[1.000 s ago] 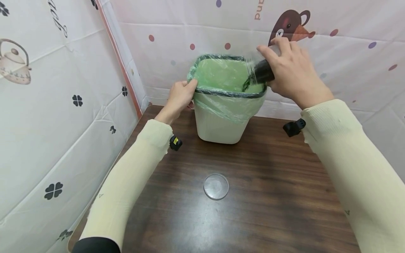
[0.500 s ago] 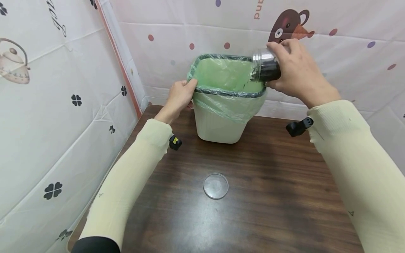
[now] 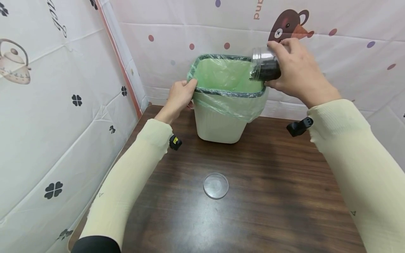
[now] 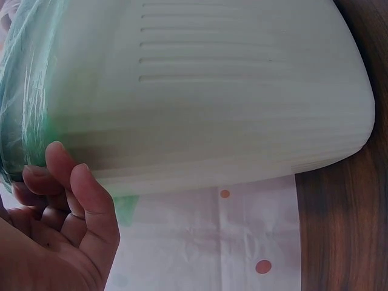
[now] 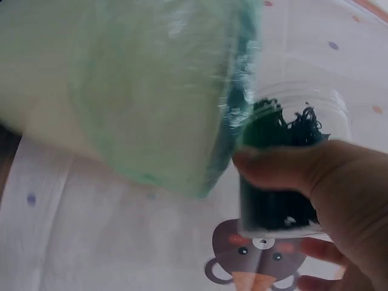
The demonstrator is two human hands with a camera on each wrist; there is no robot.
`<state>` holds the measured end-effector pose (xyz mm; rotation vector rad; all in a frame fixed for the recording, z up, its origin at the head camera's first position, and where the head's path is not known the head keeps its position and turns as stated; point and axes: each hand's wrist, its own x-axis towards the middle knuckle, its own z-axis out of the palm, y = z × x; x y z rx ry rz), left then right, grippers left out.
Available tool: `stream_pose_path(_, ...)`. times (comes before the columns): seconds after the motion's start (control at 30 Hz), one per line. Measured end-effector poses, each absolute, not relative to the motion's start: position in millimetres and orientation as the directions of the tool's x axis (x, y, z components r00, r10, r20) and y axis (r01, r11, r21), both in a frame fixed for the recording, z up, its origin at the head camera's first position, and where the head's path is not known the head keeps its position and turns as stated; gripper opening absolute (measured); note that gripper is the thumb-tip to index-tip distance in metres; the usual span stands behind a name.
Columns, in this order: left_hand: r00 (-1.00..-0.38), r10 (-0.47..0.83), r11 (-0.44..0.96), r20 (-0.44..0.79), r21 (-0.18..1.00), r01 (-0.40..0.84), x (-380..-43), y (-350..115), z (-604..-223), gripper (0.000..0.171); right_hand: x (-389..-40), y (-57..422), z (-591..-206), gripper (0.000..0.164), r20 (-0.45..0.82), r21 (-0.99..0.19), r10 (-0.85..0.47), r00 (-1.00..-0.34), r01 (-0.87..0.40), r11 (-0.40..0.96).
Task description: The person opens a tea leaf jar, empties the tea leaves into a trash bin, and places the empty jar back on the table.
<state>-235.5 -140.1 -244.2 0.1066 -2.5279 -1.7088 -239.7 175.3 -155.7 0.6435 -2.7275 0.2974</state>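
A pale trash bin (image 3: pixel 218 128) lined with a green plastic bag (image 3: pixel 234 107) stands near the table's back edge. My left hand (image 3: pixel 181 96) grips its rim at the front left corner, thumb on top. In the left wrist view the curled fingers (image 4: pixel 91 200) show beneath the rim. My right hand (image 3: pixel 297 70) holds a clear jar (image 3: pixel 265 65) nearly on its side, its uncovered mouth over the bin's right rim. Dark, curly, stringy pieces (image 5: pixel 279 127) fill much of the jar; their exact kind is unclear. The bin's floor is hidden.
A clear round lid (image 3: pixel 216 186) lies flat on the brown wooden table (image 3: pixel 253 211), in front of the bin. Printed sheets (image 3: pixel 177 21) hang close behind the bin and along the left side. A small black device (image 3: pixel 299 127) is on each wrist.
A second ago the jar tipped lower and dark pieces fell from it. My right hand has since moved right and brought the jar nearer level. The left hand keeps its hold.
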Motion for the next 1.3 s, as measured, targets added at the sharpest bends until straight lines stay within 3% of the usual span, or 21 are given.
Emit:
stream_pose_path(0.17,-0.993,-0.108,0.372,0.042,0.928,-0.001,-235.4,-140.2,-244.1,0.037,-239.9,172.7,-158.9,0.099,0.433,0.022,-0.454,-0.779,-0.494,0.869)
stream_pose_path(0.47,-0.992,-0.116,0.370,0.041,0.929,-0.004,-235.7,-139.7,-244.4,0.035,-239.2,171.7,-159.1,0.097,0.433,0.072,-0.483,-0.761,-0.505,0.860)
stream_pose_path(1.3,-0.993,-0.114,0.391,0.035,0.920,-0.013,-233.9,-140.2,-244.7,0.035,-239.3,176.5,-163.0,0.102,0.413,-0.051,-0.448,-0.793,-0.511,0.858)
